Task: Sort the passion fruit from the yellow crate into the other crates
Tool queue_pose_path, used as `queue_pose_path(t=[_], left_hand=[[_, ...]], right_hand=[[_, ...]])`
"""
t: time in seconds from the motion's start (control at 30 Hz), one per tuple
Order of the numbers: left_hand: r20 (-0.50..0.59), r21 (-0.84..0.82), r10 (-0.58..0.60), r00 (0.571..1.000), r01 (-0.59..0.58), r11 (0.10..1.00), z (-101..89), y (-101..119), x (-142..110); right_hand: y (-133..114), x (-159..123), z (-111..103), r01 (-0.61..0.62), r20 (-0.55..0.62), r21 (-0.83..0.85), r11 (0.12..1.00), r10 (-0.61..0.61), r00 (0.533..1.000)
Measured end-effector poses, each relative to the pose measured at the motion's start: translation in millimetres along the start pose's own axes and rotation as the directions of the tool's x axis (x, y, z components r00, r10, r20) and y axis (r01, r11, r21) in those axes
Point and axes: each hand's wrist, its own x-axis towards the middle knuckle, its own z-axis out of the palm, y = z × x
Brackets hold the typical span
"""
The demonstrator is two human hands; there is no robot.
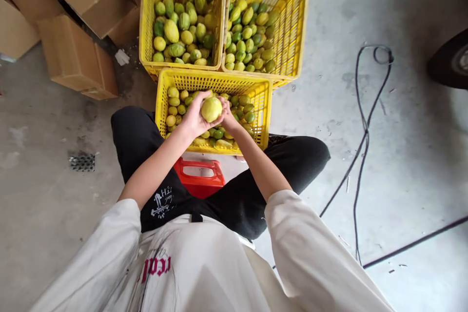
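A round, smooth yellow-green fruit point(211, 109) is between my hands, above the nearest yellow crate point(214, 77). My left hand point(195, 116) closes around its left and lower side. On the right, my right hand point(227, 115) has its fingers curled against the same fruit, partly hidden behind it. Below my hands the crate holds many loose fruits point(173, 110), from yellow to green, round to oval. My hands and forearms cover those in the middle.
Two more yellow crates of similar fruit, a left one point(145, 24) and a right one point(304, 24), stand just beyond. Cardboard boxes point(73, 53) lie at the left. A red plastic stool point(199, 189) is between my legs. A black cable point(361, 141) loops across the floor near a tire point(449, 61).
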Motion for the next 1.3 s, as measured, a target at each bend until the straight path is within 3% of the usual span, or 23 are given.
queue_pose_path(t=[0.17,0.27,0.4,0.53,0.73,0.93,1.07,1.17,1.23,1.3], left_hand=[[-0.14,-0.056,0.185,0.973,-0.195,0.979,-7.3,17.4,-10.8],[-0.161,-0.045,0.24,0.957,-0.25,0.967,-12.4,16.5,-21.4],[-0.149,-0.096,0.261,0.954,-0.277,0.956,-23.4,-3.1,-31.0],[-0.095,-0.114,0.265,0.96,-0.275,0.955,-34.8,-30.5,-39.0],[0.025,0.104,0.251,0.968,-0.252,0.962,-47.7,-49.5,-53.6],[0.177,0.283,0.262,0.949,-0.304,0.91,-58.9,-54.0,-58.6],[0.092,0.245,0.29,0.953,-0.304,0.92,-79.1,-69.3,-54.0],[-0.035,0.203,0.241,0.97,-0.229,0.952,-93.4,-75.2,-44.8],[-0.116,0.188,0.204,0.972,-0.18,0.965,-97.9,-76.7,-38.2],[-0.128,0.189,0.172,0.977,-0.146,0.971,-98.3,-78.4,-32.7]], right_hand=[[-29.9,-31.2,4.0,0.079,-0.019,0.31,0.948,-0.077,0.997],[-45.3,-56.1,5.9,0.146,-0.011,0.392,0.908,-0.154,0.988],[-49.4,-85.0,13.0,0.167,0.015,0.442,0.881,-0.193,0.981],[-32.0,-109.2,24.2,0.134,0.05,0.481,0.866,-0.18,0.982],[2.6,-132.5,34.0,-0.001,0.133,0.423,0.906,-0.061,0.989],[9.3,-139.6,29.2,0.097,0.192,0.326,0.941,-0.166,0.967],[16.0,-146.1,33.4,0.079,0.174,0.225,0.971,-0.12,0.977],[25.3,-143.7,35.9,0.067,0.11,0.077,0.995,-0.075,0.991],[31.0,-138.3,34.3,0.097,0.062,-0.03,0.995,-0.095,0.993],[35.2,-132.3,30.0,0.164,-0.006,-0.108,0.981,-0.165,0.986]])
